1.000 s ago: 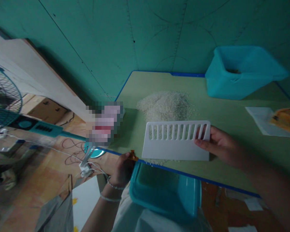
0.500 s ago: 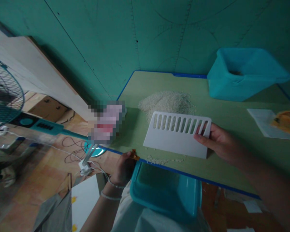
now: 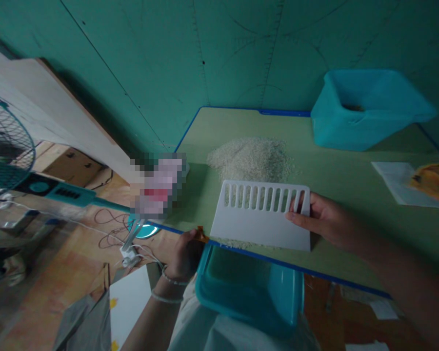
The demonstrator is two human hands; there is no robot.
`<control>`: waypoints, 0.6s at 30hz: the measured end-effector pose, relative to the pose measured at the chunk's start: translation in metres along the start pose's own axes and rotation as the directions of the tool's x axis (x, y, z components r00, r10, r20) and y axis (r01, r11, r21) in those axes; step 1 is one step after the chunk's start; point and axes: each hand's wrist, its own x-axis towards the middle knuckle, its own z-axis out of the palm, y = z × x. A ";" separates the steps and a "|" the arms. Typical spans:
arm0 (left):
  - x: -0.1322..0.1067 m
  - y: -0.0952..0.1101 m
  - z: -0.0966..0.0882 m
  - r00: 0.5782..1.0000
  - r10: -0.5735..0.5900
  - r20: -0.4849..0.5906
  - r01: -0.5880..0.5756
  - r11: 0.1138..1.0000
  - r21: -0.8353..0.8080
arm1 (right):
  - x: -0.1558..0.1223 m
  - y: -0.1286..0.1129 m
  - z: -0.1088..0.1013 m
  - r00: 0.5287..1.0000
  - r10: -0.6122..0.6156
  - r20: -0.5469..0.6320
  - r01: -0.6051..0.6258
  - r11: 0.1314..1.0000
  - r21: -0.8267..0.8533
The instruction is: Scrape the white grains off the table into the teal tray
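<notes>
My right hand [image 3: 324,222] grips the right end of a white slotted plastic scraper [image 3: 260,217] that stands on edge on the green table [image 3: 351,195], close to the near blue edge. A thin line of rice grains lies under the scraper's lower edge. A pile of rice [image 3: 251,158] sits behind it. My left hand [image 3: 186,256] holds the rim of a teal plastic tub [image 3: 250,287] kept just below the table edge, under the scraper.
A second teal tub [image 3: 366,109] stands at the back right of the table. A white sheet [image 3: 400,183] and an orange packet [image 3: 433,183] lie at the right. A fan [image 3: 7,146] stands at left; cables lie on the floor.
The scraper was lifted back toward the pile, leaving grains by the edge, then drawn forward again to the table's near edge over the tub. My left hand has stayed put.
</notes>
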 end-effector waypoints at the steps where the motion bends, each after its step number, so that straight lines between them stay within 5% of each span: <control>1: 0.000 0.000 0.000 1.000 0.000 -0.003 0.000 1.000 0.002 | 0.000 0.001 0.000 1.000 -0.005 0.009 0.005 1.000 -0.001; 18: -0.002 0.001 0.002 0.996 -0.029 0.081 0.029 1.000 -0.001 | -0.002 0.001 -0.003 0.990 0.057 0.132 -0.073 0.990 0.119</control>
